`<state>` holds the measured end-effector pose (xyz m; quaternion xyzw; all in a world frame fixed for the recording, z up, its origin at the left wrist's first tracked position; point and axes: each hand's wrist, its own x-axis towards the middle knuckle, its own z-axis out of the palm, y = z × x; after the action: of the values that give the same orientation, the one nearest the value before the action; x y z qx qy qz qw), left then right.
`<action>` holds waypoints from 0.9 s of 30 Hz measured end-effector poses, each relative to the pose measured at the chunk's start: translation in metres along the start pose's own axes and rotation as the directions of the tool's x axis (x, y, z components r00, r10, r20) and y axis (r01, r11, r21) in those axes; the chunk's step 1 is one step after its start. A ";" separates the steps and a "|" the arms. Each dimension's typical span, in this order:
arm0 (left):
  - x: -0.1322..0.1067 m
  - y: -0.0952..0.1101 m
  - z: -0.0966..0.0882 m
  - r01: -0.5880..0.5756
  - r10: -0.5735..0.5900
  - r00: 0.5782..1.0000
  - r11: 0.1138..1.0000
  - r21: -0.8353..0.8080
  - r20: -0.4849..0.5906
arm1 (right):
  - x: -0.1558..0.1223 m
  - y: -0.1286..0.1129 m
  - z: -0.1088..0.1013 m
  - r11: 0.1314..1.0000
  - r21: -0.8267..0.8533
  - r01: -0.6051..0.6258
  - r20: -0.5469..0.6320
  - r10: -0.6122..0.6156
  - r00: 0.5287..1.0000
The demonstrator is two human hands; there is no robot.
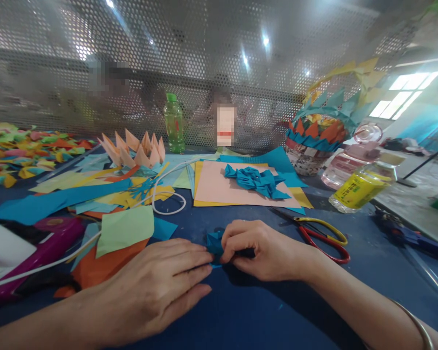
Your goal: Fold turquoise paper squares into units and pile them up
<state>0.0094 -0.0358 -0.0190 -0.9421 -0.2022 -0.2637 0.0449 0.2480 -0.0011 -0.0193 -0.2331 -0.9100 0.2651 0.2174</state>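
Observation:
A small folded piece of blue paper (pixel 214 241) lies on the dark blue table (pixel 240 311) between my hands. My right hand (pixel 266 250) is curled shut on it, pinching its right side. The fingers of my left hand (pixel 156 287) are stretched out flat, and their tips press on the left edge of the same piece. Behind them, a heap of folded blue paper units (pixel 257 180) rests on a pink sheet (pixel 219 187).
Red and yellow scissors (pixel 323 236) lie just right of my right hand. Loose coloured sheets (pixel 124 228), a white cord (pixel 167 201) and a magenta tool (pixel 40 243) crowd the left. Two glue bottles (pixel 360 187), a paper basket (pixel 315 141) and a green bottle (pixel 174 124) stand behind. A perforated screen (pixel 204 58) closes the back.

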 end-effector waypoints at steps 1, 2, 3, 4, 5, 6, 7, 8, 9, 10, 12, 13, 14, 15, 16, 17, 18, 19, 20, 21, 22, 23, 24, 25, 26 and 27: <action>0.000 0.000 0.000 0.000 0.000 1.000 1.000 -0.002 0.002 | 0.000 0.000 0.000 1.000 -0.001 0.001 0.001 -0.001 1.000; 0.000 -0.001 0.001 -0.001 0.001 1.000 1.000 -0.005 0.005 | 0.000 -0.001 -0.001 1.000 -0.002 0.001 0.004 -0.001 1.000; 0.000 -0.001 0.001 -0.002 0.002 1.000 1.000 -0.006 0.009 | 0.001 -0.001 -0.001 1.000 -0.003 0.002 0.007 -0.002 1.000; 0.000 -0.001 0.001 -0.005 0.005 1.000 1.000 -0.005 0.013 | 0.001 -0.001 -0.001 1.000 -0.005 0.001 0.011 -0.001 1.000; 0.000 -0.001 0.002 -0.003 0.003 1.000 1.000 -0.001 0.018 | 0.001 -0.001 -0.001 1.000 -0.005 0.002 0.015 -0.002 1.000; 0.000 -0.001 0.002 0.002 -0.002 1.000 1.000 0.007 0.024 | 0.000 0.000 -0.001 1.000 -0.006 0.003 0.017 -0.003 1.000; 0.000 0.000 0.002 0.010 -0.010 0.999 1.000 0.015 0.031 | 0.000 0.000 -0.001 1.000 -0.006 0.003 0.018 -0.003 1.000; -0.001 0.000 0.003 0.020 -0.021 0.999 1.000 0.021 0.040 | 0.000 0.001 -0.001 1.000 -0.006 0.004 0.017 -0.004 1.000; -0.001 0.001 0.003 0.030 -0.031 0.998 0.999 0.023 0.051 | 0.000 0.001 0.000 1.000 -0.005 0.004 0.017 -0.004 1.000; -0.001 0.001 0.003 0.040 -0.042 0.997 0.999 0.021 0.064 | 0.000 0.001 0.000 1.000 -0.005 0.004 0.015 -0.004 1.000; -0.002 0.001 0.004 0.054 -0.055 0.995 0.998 0.010 0.087 | -0.001 0.001 0.000 1.000 -0.005 0.004 0.011 -0.004 1.000; -0.003 0.001 0.004 0.057 -0.058 0.994 0.998 0.006 0.093 | -0.001 0.001 -0.001 1.000 -0.004 0.004 0.011 -0.004 1.000; -0.003 0.001 0.005 0.059 -0.059 0.994 0.998 0.004 0.095 | -0.001 0.001 -0.001 1.000 -0.005 0.004 0.010 -0.004 1.000; -0.003 0.000 0.005 0.057 -0.057 0.994 0.998 0.005 0.095 | 0.000 0.001 -0.001 1.000 -0.007 0.002 0.009 -0.002 1.000; -0.003 0.000 0.006 0.055 -0.056 0.994 0.998 0.009 0.099 | 0.000 0.000 -0.001 1.000 -0.008 0.002 0.010 -0.002 1.000; -0.004 -0.001 0.006 0.050 -0.051 0.993 0.999 0.013 0.104 | 0.000 0.000 -0.001 1.000 -0.010 0.001 0.010 -0.001 1.000; -0.004 -0.001 0.006 0.047 -0.048 0.993 0.999 0.017 0.112 | 0.000 -0.001 -0.001 1.000 -0.013 0.000 0.010 0.000 1.000; -0.004 -0.001 0.006 0.044 -0.046 0.992 0.999 0.021 0.119 | 0.000 -0.001 -0.001 1.000 -0.017 0.001 0.009 -0.001 1.000; -0.004 -0.001 0.007 0.045 -0.048 0.991 0.999 0.022 0.124 | 0.000 -0.001 -0.001 1.000 -0.021 0.002 0.006 -0.002 1.000; -0.004 -0.001 0.007 0.047 -0.049 0.991 0.999 0.020 0.128 | 0.000 -0.001 -0.001 1.000 -0.026 0.004 0.005 -0.003 1.000; -0.004 -0.001 0.007 0.052 -0.054 0.990 0.998 0.019 0.131 | 0.000 -0.001 0.000 0.999 -0.032 0.003 0.003 -0.003 1.000; -0.004 -0.001 0.006 0.053 -0.055 0.990 0.998 0.018 0.129 | -0.001 -0.001 0.000 0.999 -0.036 0.003 0.003 -0.002 1.000; -0.004 -0.001 0.006 0.052 -0.054 0.991 0.998 0.019 0.124 | -0.001 -0.002 0.000 0.999 -0.039 0.004 0.004 -0.003 1.000; -0.004 -0.001 0.006 0.051 -0.053 0.991 0.998 0.021 0.123 | -0.002 -0.002 0.000 0.999 -0.041 0.005 0.004 -0.005 1.000; -0.004 -0.001 0.006 0.049 -0.052 0.991 0.998 0.025 0.120 | -0.002 -0.002 0.000 0.999 -0.043 0.007 0.004 -0.007 1.000; -0.003 -0.001 0.006 0.047 -0.050 0.992 0.998 0.029 0.115 | -0.002 -0.003 -0.001 0.999 -0.048 0.011 0.004 -0.011 1.000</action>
<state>0.0096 -0.0353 -0.0261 -0.9499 -0.2307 -0.2070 0.0391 0.2494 -0.0042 -0.0179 -0.2329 -0.9178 0.2424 0.2116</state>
